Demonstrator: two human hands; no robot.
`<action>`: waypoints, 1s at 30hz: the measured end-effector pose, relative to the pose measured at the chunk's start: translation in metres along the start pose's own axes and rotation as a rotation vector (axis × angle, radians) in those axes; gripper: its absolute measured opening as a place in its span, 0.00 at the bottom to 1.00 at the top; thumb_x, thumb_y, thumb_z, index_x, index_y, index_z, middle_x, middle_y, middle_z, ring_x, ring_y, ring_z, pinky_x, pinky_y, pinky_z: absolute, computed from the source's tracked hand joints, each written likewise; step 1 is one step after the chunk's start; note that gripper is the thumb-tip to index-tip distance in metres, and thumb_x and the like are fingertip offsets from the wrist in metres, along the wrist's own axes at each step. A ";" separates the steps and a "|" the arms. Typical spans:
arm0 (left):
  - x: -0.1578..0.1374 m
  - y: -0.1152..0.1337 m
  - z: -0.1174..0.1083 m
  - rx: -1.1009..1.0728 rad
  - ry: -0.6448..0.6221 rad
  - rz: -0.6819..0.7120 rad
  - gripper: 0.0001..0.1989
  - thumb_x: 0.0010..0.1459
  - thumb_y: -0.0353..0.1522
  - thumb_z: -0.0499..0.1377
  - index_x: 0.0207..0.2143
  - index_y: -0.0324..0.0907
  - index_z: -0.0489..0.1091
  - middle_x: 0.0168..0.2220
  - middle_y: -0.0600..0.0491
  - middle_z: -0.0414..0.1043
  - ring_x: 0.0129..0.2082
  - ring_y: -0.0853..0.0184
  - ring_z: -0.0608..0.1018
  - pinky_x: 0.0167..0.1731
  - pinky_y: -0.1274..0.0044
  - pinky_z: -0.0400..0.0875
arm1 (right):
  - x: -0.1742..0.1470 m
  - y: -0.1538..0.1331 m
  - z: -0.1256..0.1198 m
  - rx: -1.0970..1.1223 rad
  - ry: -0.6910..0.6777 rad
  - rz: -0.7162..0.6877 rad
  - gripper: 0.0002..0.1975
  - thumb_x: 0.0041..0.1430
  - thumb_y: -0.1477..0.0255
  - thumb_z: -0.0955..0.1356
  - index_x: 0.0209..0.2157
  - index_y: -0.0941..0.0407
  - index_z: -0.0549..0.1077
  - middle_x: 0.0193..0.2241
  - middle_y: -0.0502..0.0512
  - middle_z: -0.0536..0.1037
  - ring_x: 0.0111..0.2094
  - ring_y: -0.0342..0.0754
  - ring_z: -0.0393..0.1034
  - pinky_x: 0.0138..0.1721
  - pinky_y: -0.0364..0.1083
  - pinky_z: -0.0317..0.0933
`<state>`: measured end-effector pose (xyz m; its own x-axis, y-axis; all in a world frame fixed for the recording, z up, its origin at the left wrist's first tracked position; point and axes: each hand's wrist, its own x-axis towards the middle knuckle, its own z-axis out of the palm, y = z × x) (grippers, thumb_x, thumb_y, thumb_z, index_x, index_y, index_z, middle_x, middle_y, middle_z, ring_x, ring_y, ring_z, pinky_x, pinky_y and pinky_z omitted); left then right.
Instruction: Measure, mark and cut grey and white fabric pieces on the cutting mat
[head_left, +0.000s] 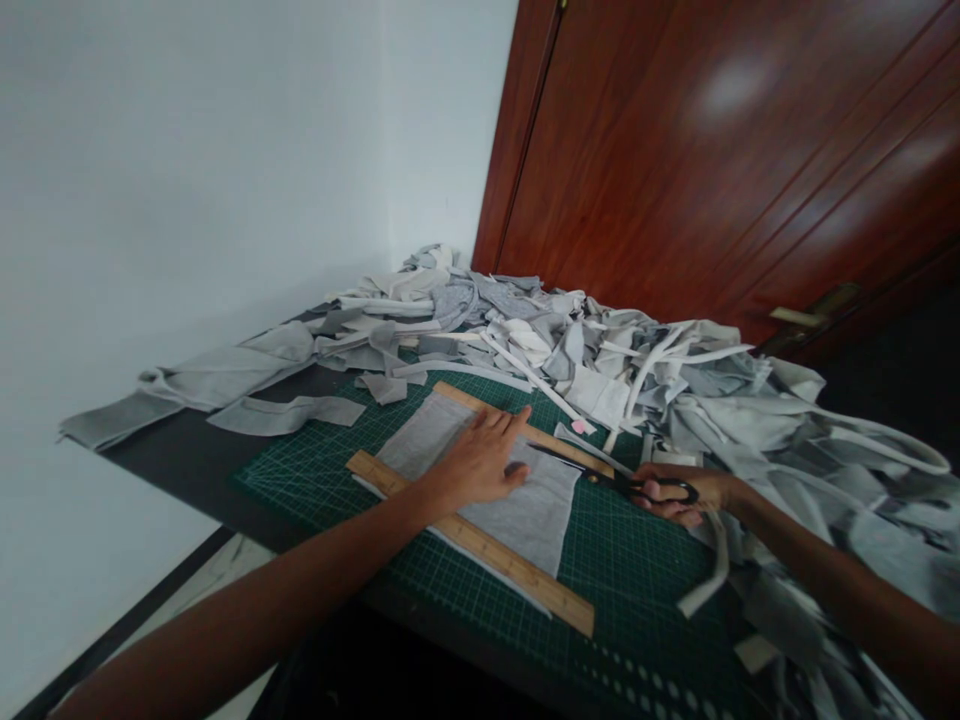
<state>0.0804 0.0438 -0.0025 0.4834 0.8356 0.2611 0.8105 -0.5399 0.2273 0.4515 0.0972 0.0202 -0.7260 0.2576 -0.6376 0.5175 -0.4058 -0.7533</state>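
Note:
A grey piece of fabric lies on the green cutting mat, with one wooden ruler along its far edge and a second wooden ruler across its near side. My left hand rests flat on the fabric, fingers stretched onto the far ruler. On the right, my right hand holds black-handled scissors through the handle loops. Their blades point left, lying over the fabric and the far ruler close to my left hand. A narrow fabric strip lies just beyond that ruler.
A heap of grey and white fabric scraps covers the back and right of the dark table. Longer pieces lie at the left. A white wall and a reddish-brown wooden door stand behind.

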 end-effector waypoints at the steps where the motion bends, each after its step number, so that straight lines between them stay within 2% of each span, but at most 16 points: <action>1: 0.000 0.000 0.001 -0.001 0.002 0.002 0.42 0.67 0.44 0.56 0.73 0.35 0.43 0.64 0.40 0.67 0.65 0.53 0.68 0.68 0.65 0.53 | 0.000 0.000 0.000 0.001 0.004 0.003 0.32 0.50 0.43 0.77 0.32 0.56 0.67 0.15 0.37 0.58 0.11 0.33 0.46 0.09 0.34 0.50; 9: -0.001 0.001 -0.001 -0.028 -0.003 -0.004 0.42 0.66 0.43 0.58 0.73 0.35 0.43 0.65 0.39 0.67 0.66 0.53 0.68 0.70 0.63 0.52 | 0.000 0.004 -0.004 -0.012 0.036 0.052 0.29 0.56 0.45 0.75 0.32 0.56 0.65 0.15 0.36 0.59 0.10 0.32 0.45 0.09 0.35 0.46; 17: -0.002 -0.001 -0.001 -0.029 -0.010 -0.005 0.44 0.66 0.44 0.58 0.74 0.34 0.41 0.66 0.39 0.66 0.66 0.50 0.67 0.68 0.62 0.55 | -0.002 -0.004 0.003 -0.005 0.005 0.054 0.37 0.47 0.36 0.75 0.33 0.56 0.66 0.16 0.36 0.58 0.13 0.33 0.47 0.12 0.37 0.49; 22: -0.002 0.000 -0.002 -0.040 0.005 -0.008 0.47 0.65 0.43 0.59 0.75 0.34 0.38 0.64 0.39 0.67 0.64 0.50 0.68 0.66 0.64 0.58 | 0.004 -0.002 -0.002 0.008 -0.017 0.096 0.33 0.55 0.38 0.72 0.34 0.56 0.65 0.16 0.37 0.58 0.13 0.34 0.47 0.14 0.38 0.50; 27: -0.002 0.000 -0.002 -0.060 0.021 -0.017 0.51 0.64 0.43 0.61 0.75 0.37 0.31 0.63 0.39 0.68 0.64 0.51 0.69 0.65 0.63 0.58 | 0.014 -0.003 -0.006 0.047 -0.062 0.033 0.29 0.61 0.43 0.72 0.37 0.57 0.67 0.18 0.37 0.59 0.14 0.33 0.47 0.15 0.36 0.49; 30: -0.003 -0.001 0.000 -0.061 0.046 -0.020 0.54 0.64 0.42 0.61 0.75 0.38 0.26 0.63 0.39 0.68 0.64 0.50 0.69 0.65 0.62 0.57 | 0.019 -0.009 -0.002 0.054 -0.049 0.019 0.29 0.61 0.45 0.72 0.37 0.58 0.67 0.19 0.38 0.59 0.15 0.33 0.46 0.15 0.36 0.49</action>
<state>0.0788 0.0420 -0.0034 0.4507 0.8412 0.2986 0.7971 -0.5299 0.2895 0.4341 0.1075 0.0151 -0.7383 0.2069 -0.6420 0.5073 -0.4570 -0.7306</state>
